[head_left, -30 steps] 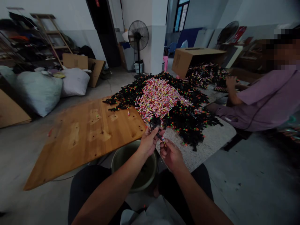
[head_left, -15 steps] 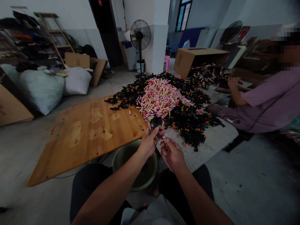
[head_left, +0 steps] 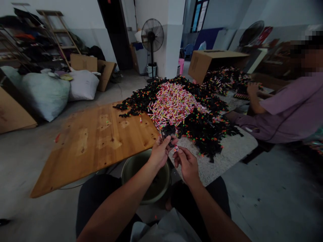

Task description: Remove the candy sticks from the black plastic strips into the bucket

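Protruding from right fingers (head_left: 182,156), a small tube (head_left: 176,148)

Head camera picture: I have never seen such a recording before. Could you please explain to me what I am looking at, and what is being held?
There is no machine here. A person wears the camera on the head, so you look forward and down over their own arms. The left hand holds a dark piece; the right hand pinches a small colourful piece close to it. Details are too small to tell. Beyond lies a pink-and-white heap, with black pieces around it, on a speckled table. A wooden board is at the left, and a bucket stands below the hands. At the right sits another person.
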Action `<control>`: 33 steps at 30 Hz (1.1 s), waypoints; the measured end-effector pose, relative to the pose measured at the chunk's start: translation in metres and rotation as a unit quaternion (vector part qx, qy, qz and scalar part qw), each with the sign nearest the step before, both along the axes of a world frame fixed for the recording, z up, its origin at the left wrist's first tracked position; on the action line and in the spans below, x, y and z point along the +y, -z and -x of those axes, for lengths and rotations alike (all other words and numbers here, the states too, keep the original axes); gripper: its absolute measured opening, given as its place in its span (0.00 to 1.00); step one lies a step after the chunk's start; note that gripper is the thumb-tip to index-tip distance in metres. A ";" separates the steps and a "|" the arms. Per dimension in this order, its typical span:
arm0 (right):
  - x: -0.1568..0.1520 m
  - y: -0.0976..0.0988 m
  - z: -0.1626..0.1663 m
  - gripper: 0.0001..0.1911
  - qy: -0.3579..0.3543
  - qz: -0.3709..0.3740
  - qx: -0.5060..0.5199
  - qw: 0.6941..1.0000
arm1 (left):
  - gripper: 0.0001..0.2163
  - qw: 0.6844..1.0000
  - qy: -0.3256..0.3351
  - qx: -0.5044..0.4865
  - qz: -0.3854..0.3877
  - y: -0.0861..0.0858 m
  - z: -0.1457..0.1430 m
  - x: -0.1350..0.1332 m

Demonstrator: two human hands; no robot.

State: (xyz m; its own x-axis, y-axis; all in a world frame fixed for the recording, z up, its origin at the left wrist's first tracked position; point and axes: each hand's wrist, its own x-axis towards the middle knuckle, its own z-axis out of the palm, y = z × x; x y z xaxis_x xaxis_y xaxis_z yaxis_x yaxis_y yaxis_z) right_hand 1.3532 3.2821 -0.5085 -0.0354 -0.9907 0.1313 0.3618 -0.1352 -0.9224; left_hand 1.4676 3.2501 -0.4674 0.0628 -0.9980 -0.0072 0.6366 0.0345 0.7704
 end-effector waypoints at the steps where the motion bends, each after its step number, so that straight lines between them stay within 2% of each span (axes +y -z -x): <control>1: 0.001 0.000 0.000 0.17 -0.004 -0.003 -0.005 1.000 | 0.20 1.000 -0.001 -0.004 -0.001 0.000 0.000 0.001; 7: 0.000 0.001 -0.002 0.17 -0.080 -0.072 -0.103 0.989 | 0.22 1.000 -0.013 -0.019 -0.009 -0.001 0.002 0.004; 14: 0.007 0.007 -0.006 0.18 -0.106 -0.073 -0.052 0.990 | 0.21 0.999 -0.003 -0.041 -0.035 0.006 0.003 0.007; 16: 0.005 0.011 -0.001 0.19 -0.165 -0.079 -0.011 0.983 | 0.20 0.997 0.009 -0.065 -0.032 0.009 -0.007 0.008; 18: -0.003 0.016 0.008 0.19 -0.216 -0.065 0.092 0.970 | 0.20 0.990 0.039 -0.135 -0.034 0.012 -0.027 0.009; 19: -0.012 0.019 0.013 0.19 -0.211 -0.050 0.158 0.963 | 0.19 0.979 0.066 -0.188 -0.037 0.015 -0.040 0.010; 20: -0.023 0.023 0.018 0.19 -0.184 -0.034 0.224 0.957 | 0.19 0.961 0.099 -0.255 -0.041 0.017 -0.054 0.011; 21: -0.036 0.026 0.022 0.18 -0.127 -0.020 0.282 0.951 | 0.18 0.935 0.131 -0.325 -0.047 0.019 -0.067 0.011; 23: -0.067 0.030 0.027 0.16 -0.014 -0.015 0.376 0.926 | 0.15 0.852 0.172 -0.491 -0.051 0.024 -0.092 0.011; 25: -0.099 0.029 0.023 0.13 0.051 0.007 0.477 0.877 | 0.11 0.752 0.160 -0.639 -0.019 0.025 -0.106 0.008; 27: -0.127 0.023 0.011 0.12 0.059 0.020 0.549 0.834 | 0.09 0.678 0.113 -0.726 0.032 0.023 -0.108 -0.003; 29: -0.147 0.014 -0.007 0.13 0.056 0.034 0.594 0.802 | 0.10 0.646 0.052 -0.759 0.067 0.017 -0.101 -0.022; 31: -0.160 0.008 -0.024 0.14 0.060 0.042 0.628 0.775 | 0.12 0.641 -0.001 -0.764 0.074 0.010 -0.090 -0.050; 33: -0.166 0.006 -0.035 0.17 0.061 0.036 0.662 0.747 | 0.12 0.649 -0.014 -0.758 0.063 0.004 -0.079 -0.082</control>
State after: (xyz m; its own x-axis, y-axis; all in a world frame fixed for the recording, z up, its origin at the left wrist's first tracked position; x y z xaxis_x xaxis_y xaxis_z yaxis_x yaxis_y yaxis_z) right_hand 1.3883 3.1158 -0.5143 0.0832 -0.9794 0.1841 -0.8786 -0.1593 -0.4503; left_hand 1.5468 3.1686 -0.4715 -0.0794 -0.9831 0.1647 -0.8517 0.1527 0.5014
